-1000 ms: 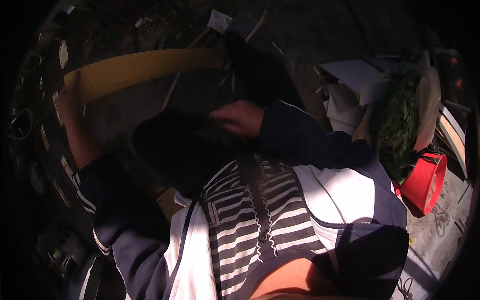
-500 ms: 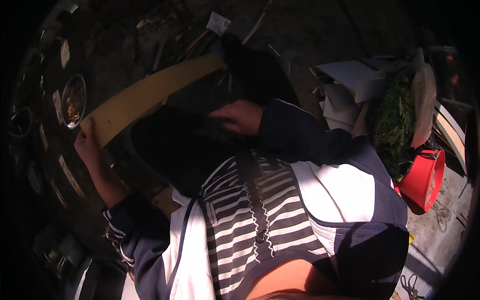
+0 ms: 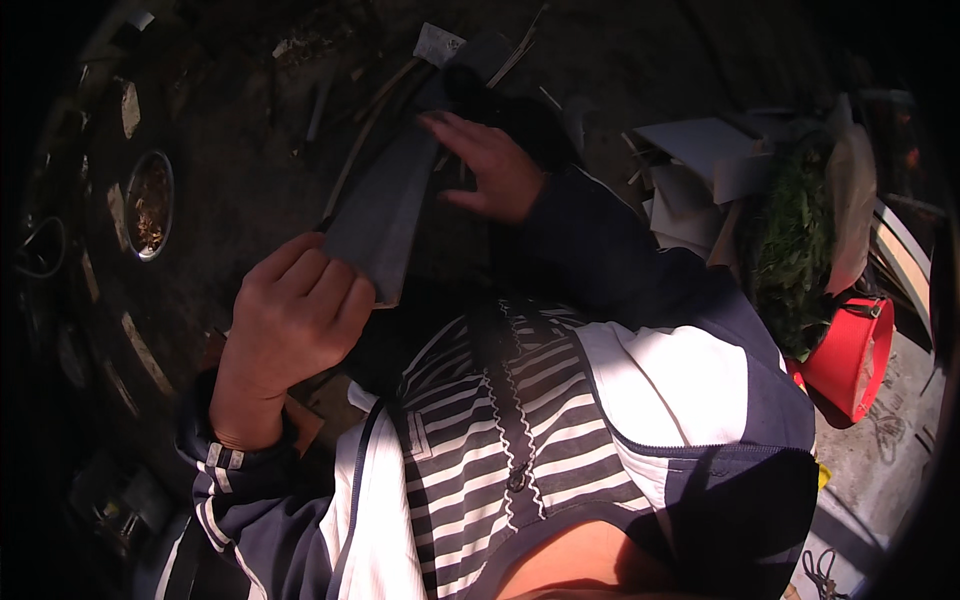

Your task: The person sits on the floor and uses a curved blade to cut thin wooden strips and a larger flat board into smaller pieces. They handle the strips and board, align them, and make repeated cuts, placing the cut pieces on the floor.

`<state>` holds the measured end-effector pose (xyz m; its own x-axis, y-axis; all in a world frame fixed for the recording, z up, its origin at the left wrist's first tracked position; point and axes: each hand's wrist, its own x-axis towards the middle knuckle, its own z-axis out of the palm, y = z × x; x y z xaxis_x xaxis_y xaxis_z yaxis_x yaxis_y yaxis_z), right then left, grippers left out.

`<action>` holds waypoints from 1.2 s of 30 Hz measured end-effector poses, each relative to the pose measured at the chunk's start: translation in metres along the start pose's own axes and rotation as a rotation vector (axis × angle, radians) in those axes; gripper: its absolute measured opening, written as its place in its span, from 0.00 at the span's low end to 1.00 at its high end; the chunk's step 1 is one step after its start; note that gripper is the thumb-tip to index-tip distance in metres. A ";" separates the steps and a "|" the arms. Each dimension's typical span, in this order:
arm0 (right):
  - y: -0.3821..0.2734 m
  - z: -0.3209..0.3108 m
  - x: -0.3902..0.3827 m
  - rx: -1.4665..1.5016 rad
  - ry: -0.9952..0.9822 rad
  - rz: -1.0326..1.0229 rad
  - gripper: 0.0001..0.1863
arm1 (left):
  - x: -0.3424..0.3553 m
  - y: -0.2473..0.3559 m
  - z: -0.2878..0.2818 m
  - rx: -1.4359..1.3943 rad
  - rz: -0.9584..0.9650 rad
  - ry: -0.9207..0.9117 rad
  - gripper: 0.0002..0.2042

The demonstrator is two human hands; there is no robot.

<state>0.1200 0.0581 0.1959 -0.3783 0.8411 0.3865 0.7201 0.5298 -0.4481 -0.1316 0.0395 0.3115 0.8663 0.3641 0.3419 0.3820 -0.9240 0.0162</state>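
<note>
Fingers of my left hand (image 3: 295,320) are curled round the near end of a long grey board (image 3: 375,215), which slants away from me toward the upper middle. Above and to the right of it, my right hand (image 3: 495,170) has its fingers spread, their tips at the far part of the board; whether they touch it I cannot tell. My dark-clad legs under the board are mostly hidden in shadow.
A metal bowl (image 3: 150,205) with brown scraps sits at the left. At the right lie white boards (image 3: 700,150), leafy greens (image 3: 790,240), a pale bag (image 3: 850,200) and a red bucket (image 3: 850,360). Thin wooden strips (image 3: 515,55) lie beyond the board.
My left hand has moved right and toward the middle with the board, whose yellow face no longer shows; it now looks grey. My right hand has risen and spread toward the far part.
</note>
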 end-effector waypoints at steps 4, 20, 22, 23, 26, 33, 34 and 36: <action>-0.019 0.028 0.002 0.091 -0.148 -0.288 0.29 | 0.004 0.010 -0.004 -0.004 -0.034 -0.019 0.06; -0.019 0.023 0.064 0.304 -0.471 -0.042 0.22 | -0.003 -0.007 0.006 -0.107 -0.633 0.103 0.12; -0.022 0.033 0.066 0.377 -0.216 -0.004 0.27 | -0.022 -0.030 0.011 -0.137 -0.928 0.219 0.11; -0.028 0.038 0.060 0.328 -0.077 -0.002 0.29 | -0.035 -0.047 0.016 -0.214 -1.115 0.323 0.12; -0.028 0.049 0.029 0.449 -0.042 0.062 0.34 | -0.145 -0.108 0.041 -0.598 -1.570 0.503 0.17; -0.006 0.063 -0.016 0.513 -0.533 0.362 0.38 | -0.284 -0.117 0.088 -0.978 -1.924 0.548 0.21; -0.008 0.064 -0.014 0.470 -0.463 0.333 0.38 | -0.274 -0.115 0.085 -1.014 -1.950 0.547 0.20; -0.015 0.066 -0.008 0.384 -0.323 0.270 0.39 | -0.250 -0.105 0.076 -1.083 -2.003 0.550 0.20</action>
<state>0.0740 0.0505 0.1465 -0.4119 0.9110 -0.0214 0.5756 0.2419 -0.7812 -0.3635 0.0543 0.1531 -0.4327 0.6736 -0.5992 -0.0754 0.6353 0.7686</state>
